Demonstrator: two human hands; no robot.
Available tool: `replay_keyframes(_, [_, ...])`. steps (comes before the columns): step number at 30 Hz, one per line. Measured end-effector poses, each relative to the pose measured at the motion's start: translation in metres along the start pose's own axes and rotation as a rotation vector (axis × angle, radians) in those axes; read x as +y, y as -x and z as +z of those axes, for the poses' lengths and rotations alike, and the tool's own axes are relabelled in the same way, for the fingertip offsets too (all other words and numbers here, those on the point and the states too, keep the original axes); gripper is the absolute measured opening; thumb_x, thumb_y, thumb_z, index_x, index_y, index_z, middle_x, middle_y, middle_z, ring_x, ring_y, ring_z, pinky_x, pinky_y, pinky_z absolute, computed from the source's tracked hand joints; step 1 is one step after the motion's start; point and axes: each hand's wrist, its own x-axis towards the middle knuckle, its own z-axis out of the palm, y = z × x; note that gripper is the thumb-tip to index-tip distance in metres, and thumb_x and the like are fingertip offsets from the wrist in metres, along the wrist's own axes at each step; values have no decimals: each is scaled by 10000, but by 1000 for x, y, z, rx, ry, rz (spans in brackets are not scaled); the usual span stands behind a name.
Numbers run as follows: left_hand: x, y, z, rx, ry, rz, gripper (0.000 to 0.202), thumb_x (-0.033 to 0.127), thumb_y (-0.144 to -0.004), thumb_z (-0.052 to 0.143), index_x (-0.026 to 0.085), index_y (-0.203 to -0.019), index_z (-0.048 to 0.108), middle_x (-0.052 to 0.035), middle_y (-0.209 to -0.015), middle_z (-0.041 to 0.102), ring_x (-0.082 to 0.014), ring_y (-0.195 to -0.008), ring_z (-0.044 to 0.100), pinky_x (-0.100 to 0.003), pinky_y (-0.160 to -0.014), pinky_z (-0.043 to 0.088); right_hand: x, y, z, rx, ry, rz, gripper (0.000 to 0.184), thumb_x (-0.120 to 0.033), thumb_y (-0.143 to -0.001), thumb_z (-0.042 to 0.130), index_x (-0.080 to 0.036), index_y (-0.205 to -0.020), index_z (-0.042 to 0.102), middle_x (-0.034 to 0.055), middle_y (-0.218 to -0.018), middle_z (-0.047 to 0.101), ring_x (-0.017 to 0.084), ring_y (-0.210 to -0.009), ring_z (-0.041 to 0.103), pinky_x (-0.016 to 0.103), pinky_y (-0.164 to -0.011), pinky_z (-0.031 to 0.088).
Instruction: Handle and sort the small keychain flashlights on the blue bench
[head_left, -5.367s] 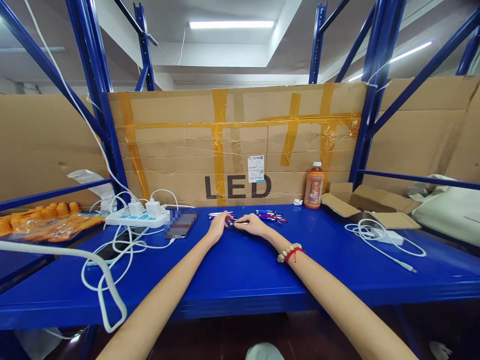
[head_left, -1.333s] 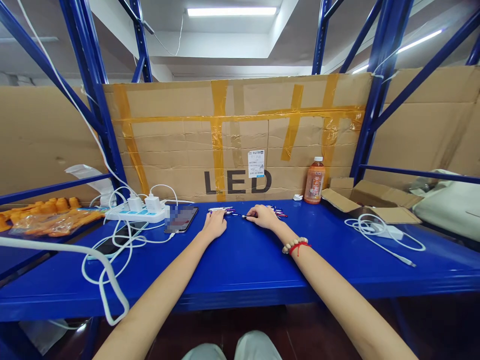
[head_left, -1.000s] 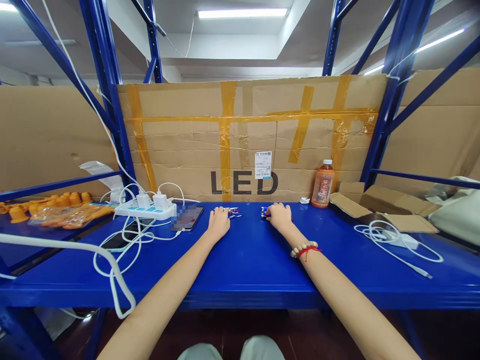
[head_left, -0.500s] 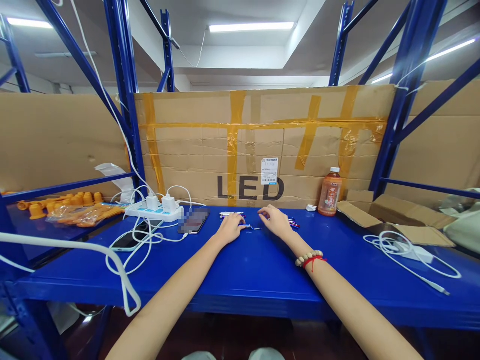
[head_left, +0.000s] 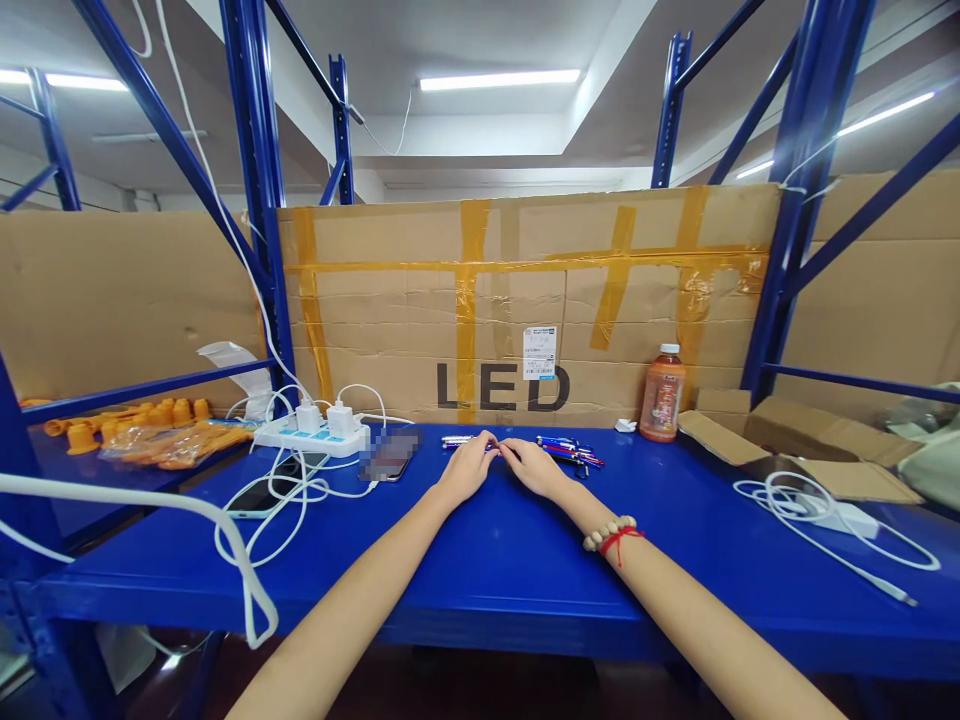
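Over the blue shelf top (head_left: 480, 560), my left hand (head_left: 466, 468) and my right hand (head_left: 534, 466) meet almost fingertip to fingertip. Both are closed in a pinch. Whatever lies between the fingers is too small and too covered to make out. Behind my left hand lie a few slim white and blue pens (head_left: 454, 441), partly hidden by it. A loose bunch of blue, red and dark pens (head_left: 574, 452) rests just beyond and to the right of my right hand.
Left of the hands are a dark phone (head_left: 394, 458), a white power strip (head_left: 277, 437) with cables and a second phone (head_left: 262, 497). At right stand a drink bottle (head_left: 661, 395), an open cardboard box (head_left: 862, 480) and a coiled white cable (head_left: 787, 500). A cardboard wall (head_left: 390, 320) closes the back.
My hands have come together from apart. A small whitish piece that lay between them on the shelf no longer shows. The view has tilted up slightly.
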Motion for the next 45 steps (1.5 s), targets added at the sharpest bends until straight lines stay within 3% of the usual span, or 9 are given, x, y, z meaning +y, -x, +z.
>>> replay_keyframes(5, [-2, 0, 1, -55, 25, -14, 178, 290, -884, 342, 209, -1002, 447, -47, -953, 606, -174, -903, 578, -303, -797, 439, -2, 1, 0, -28, 74, 24, 348, -297, -909, 271, -177, -860, 594, 68, -911, 641, 164, -825, 578, 246, -690, 379])
replay_keyframes(12, [1, 1, -4, -80, 30, 4, 198, 313, -822, 477, 228, -999, 458, -28, -1032, 599, -178, -968, 562, -296, -815, 434, -11, 3, -6, -25, 145, 190, 374, -292, -912, 239, -186, -822, 587, 76, -908, 652, 190, -847, 587, 254, -642, 356])
replay_keyframes(16, [4, 2, -5, -71, -42, -20, 167, 290, -864, 393, 220, -994, 469, -40, -1039, 603, -190, -981, 563, -314, -817, 432, -10, 3, -7, -15, 131, 245, 461, -376, -912, 203, -190, -732, 584, 66, -827, 659, 188, -793, 590, 257, -614, 342])
replay_keyframes(21, [3, 1, -6, -103, -58, 6, 165, 275, -858, 400, 219, -994, 474, -44, -1053, 595, -188, -998, 550, -311, -836, 425, 1, 1, 0, -45, -69, 175, 545, -520, -875, 202, -181, -680, 582, 29, -697, 624, 146, -663, 552, 232, -555, 327])
replay_keyframes(28, [0, 0, -5, -104, -47, 39, 152, 254, -839, 416, 233, -978, 475, -27, -1022, 596, -175, -962, 560, -292, -816, 432, 9, -3, 7, -59, -204, 51, 501, -506, -851, 295, -159, -759, 645, -2, -660, 607, 118, -610, 508, 215, -540, 332])
replay_keyframes(33, [-5, 2, -3, -109, -141, -72, 186, 187, -808, 449, 216, -992, 458, -38, -995, 603, -173, -926, 572, -286, -786, 439, 0, 3, -1, -21, -65, 201, 396, -520, -817, 387, -249, -857, 673, 5, -865, 673, 174, -792, 585, 243, -614, 366])
replay_keyframes(37, [-9, 2, -3, -57, -142, -185, 173, 115, -802, 390, 200, -907, 498, -61, -1027, 598, -193, -985, 545, -330, -837, 412, -3, 4, -2, -21, -40, 203, 390, -538, -808, 396, -272, -896, 668, 8, -956, 673, 201, -880, 591, 268, -675, 395])
replay_keyframes(41, [-10, -3, 0, 118, 224, -396, 123, 175, -797, 404, 191, -810, 526, -60, -930, 616, -201, -934, 554, -343, -827, 409, 2, 1, 3, -58, -138, 161, 380, -517, -809, 409, -263, -923, 667, 4, -958, 674, 194, -870, 594, 272, -708, 411])
replay_keyframes(45, [-10, -10, 6, 167, 447, -487, 178, 248, -812, 365, 165, -823, 522, -46, -773, 604, -146, -687, 573, -266, -649, 449, 8, -3, 10, -70, -285, 84, 364, -467, -804, 443, -215, -918, 680, 16, -936, 677, 176, -837, 589, 261, -720, 420])
